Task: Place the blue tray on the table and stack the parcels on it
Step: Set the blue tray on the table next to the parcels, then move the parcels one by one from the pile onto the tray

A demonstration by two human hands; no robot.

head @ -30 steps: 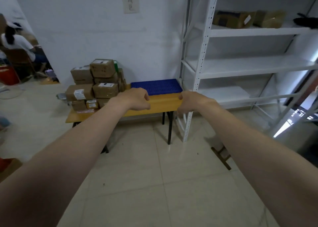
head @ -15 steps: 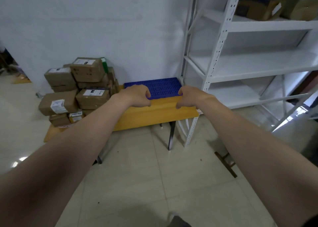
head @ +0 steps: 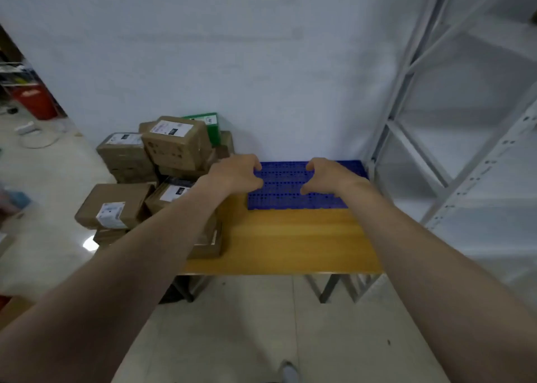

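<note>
The blue perforated tray [head: 293,199] lies flat at the back right of the yellow wooden table [head: 290,240], against the wall. Brown cardboard parcels [head: 174,147] with white labels are piled on the table's left part, with a green box [head: 210,128] behind them. My left hand [head: 234,176] hovers at the tray's left edge, next to the parcels, its fingers loosely curled and empty. My right hand [head: 331,176] is over the tray's right half, also loosely curled and holding nothing. I cannot tell whether either hand touches the tray.
A white metal shelf rack [head: 465,150] stands right beside the table's right end. White wall is directly behind the table. A red container [head: 35,101] and loose items lie on the tiled floor [head: 247,339] at far left.
The view has come much closer to the table. Both hands moved forward from over the table's front edge to above the blue tray. The tray and parcels have not moved.
</note>
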